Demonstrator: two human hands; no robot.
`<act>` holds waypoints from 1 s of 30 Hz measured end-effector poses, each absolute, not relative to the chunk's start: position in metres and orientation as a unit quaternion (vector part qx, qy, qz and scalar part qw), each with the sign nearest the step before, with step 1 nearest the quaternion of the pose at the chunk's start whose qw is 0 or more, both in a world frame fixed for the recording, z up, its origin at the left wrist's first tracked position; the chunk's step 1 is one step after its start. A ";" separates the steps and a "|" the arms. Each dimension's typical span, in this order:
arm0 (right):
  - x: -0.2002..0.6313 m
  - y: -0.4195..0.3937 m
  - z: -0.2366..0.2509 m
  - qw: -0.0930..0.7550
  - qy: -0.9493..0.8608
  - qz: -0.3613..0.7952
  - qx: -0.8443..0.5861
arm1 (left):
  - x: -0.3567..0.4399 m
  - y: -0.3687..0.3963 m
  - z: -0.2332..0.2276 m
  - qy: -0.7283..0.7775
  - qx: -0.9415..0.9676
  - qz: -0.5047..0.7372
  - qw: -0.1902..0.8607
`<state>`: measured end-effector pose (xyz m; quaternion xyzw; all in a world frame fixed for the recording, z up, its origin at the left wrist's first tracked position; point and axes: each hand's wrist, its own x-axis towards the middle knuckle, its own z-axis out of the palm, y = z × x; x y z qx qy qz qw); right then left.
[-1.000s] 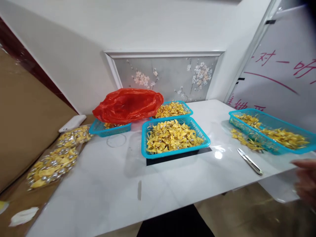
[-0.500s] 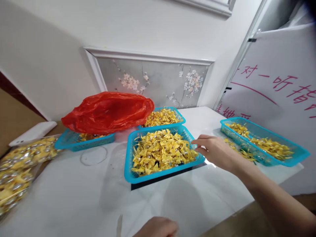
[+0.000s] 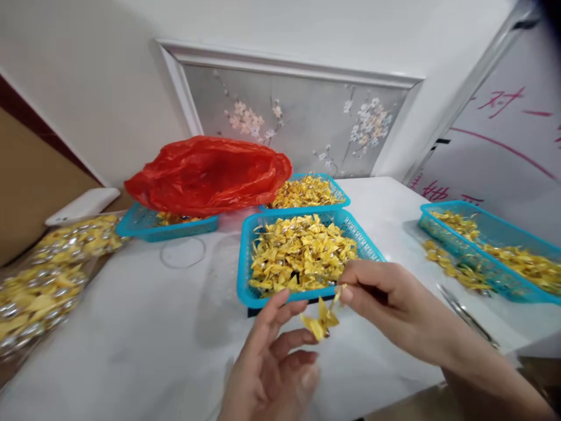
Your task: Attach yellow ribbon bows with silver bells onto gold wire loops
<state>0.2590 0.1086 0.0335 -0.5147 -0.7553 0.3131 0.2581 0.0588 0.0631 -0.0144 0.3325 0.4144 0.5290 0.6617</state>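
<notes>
The right hand (image 3: 385, 295) pinches a yellow folded piece (image 3: 322, 320) just near the teal basket (image 3: 248, 286). The left hand (image 3: 272, 365) hovers open-fingered beneath, over the bench (image 3: 144, 345).

1. The white board (image 3: 504, 158) at the right carries red handwritten Chinese characters, cut off by the picture edge; "对" can be read near its top.
2. The lower characters are too cropped to read.

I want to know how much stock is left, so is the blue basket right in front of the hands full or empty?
Full: the blue basket is heaped with yellow folded pieces up to its rim.
</notes>
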 end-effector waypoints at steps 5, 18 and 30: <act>0.224 0.078 0.031 0.318 -0.715 0.417 -0.462 | 0.051 0.049 -0.004 0.435 0.334 0.494 0.675; 0.202 0.068 0.022 0.294 -0.607 0.537 -0.507 | 0.036 0.035 -0.009 0.410 0.511 0.437 0.617; 0.199 0.074 0.020 0.291 -0.625 0.472 -0.550 | 0.043 0.025 0.013 0.425 0.333 0.407 0.737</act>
